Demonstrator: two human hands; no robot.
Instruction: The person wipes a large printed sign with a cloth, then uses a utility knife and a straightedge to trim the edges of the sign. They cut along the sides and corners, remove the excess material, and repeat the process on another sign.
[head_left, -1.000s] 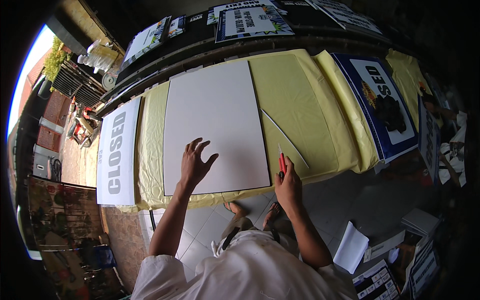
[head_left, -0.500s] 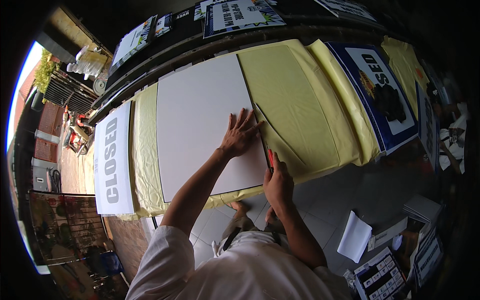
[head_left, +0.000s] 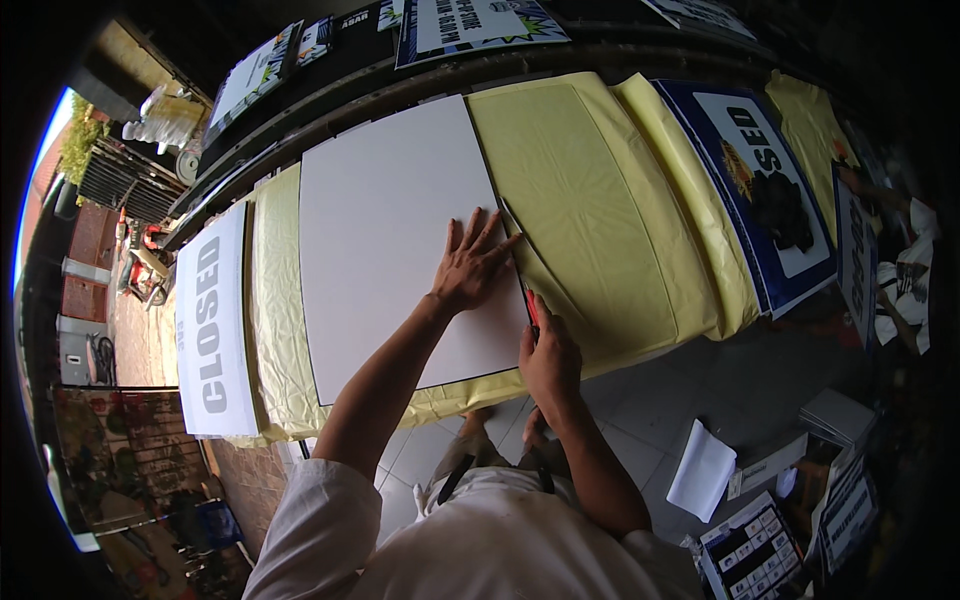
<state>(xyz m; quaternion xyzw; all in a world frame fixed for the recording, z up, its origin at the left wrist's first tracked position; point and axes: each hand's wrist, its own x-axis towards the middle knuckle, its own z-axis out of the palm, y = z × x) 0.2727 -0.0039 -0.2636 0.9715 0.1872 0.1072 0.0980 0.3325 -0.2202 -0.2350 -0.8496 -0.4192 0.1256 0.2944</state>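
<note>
A large white board [head_left: 390, 240] with a dark edge lies on yellow wrapping [head_left: 600, 200] over the table. My left hand [head_left: 472, 262] presses flat on the board near its right edge, fingers spread. My right hand [head_left: 552, 358] is closed around a red-handled cutter knife [head_left: 533, 306], held against that same edge, lower down than my left hand. The cutter's tip is too small to make out. Just right of the edge, a thin pale strip [head_left: 522, 238] runs along the board and curves away over the yellow wrapping.
A printed white sign [head_left: 212, 330] lies at the table's left end, blue-bordered signs [head_left: 750, 190] at the right. More printed boards [head_left: 480, 30] rest on a dark rack beyond. Papers and boxes [head_left: 770, 470] sit on the floor at lower right. Another person [head_left: 905, 270] is at the far right.
The whole view has shifted slightly. My right hand with the cutter knife sits a little closer to the board's edge. My left hand stays flat in place.
</note>
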